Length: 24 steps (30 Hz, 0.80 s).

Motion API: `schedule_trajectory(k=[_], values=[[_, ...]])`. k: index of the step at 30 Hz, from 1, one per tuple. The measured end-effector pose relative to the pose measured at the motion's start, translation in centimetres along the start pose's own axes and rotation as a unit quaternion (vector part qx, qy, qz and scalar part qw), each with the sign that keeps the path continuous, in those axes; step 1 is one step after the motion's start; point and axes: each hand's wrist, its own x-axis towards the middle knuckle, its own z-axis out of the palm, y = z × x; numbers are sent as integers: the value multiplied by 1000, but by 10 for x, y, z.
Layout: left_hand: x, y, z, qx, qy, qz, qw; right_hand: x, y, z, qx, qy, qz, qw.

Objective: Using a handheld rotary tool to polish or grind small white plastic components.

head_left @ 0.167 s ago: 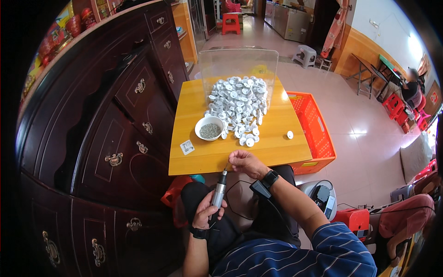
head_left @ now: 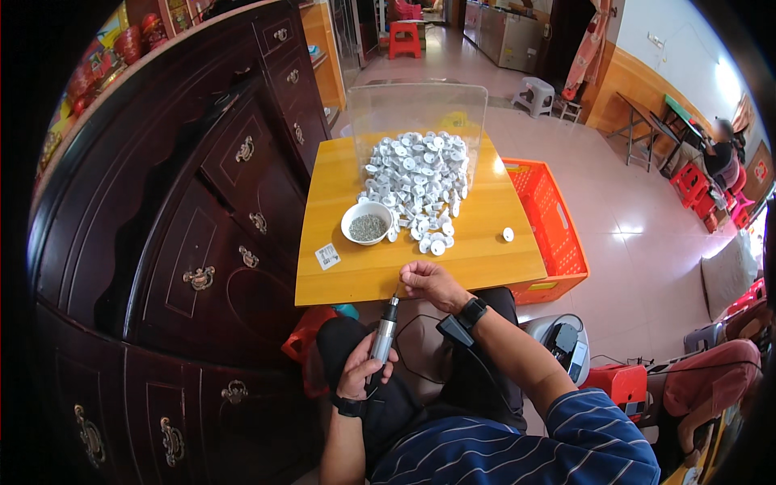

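My left hand (head_left: 356, 373) is closed round a silver electric screwdriver (head_left: 385, 338), its black nose tilted up toward the table edge. Thumb and fingers of my right hand (head_left: 434, 285) are pinched at the tip of the thin bit, just over the near edge of the wooden table (head_left: 477, 271). What sits between those fingertips is too small to make out. Beyond them, a white bowl (head_left: 347, 229) holds small metal pieces that look like screws (head_left: 368, 227). A heap of white round-headed plastic parts (head_left: 419, 166) spreads behind it, and one single part (head_left: 508, 234) lies apart at the right.
A clear upright panel (head_left: 416, 103) stands behind the heap. The orange crate (head_left: 559, 234) adjoins the table's right side; a dark cabinet (head_left: 234, 194) runs along the left. A square printed label (head_left: 327, 257) lies near the bowl. Other people sit at the far right.
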Motion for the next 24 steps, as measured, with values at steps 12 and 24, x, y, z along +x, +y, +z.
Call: schedule_trajectory(k=[12,24], values=[[0,0,1,7,7,-3,1000,-2,-8,0,-44,-20,26,998],[0,3,3,17,5,-1,1000,5,-24,-6,-63,-105,53,991]])
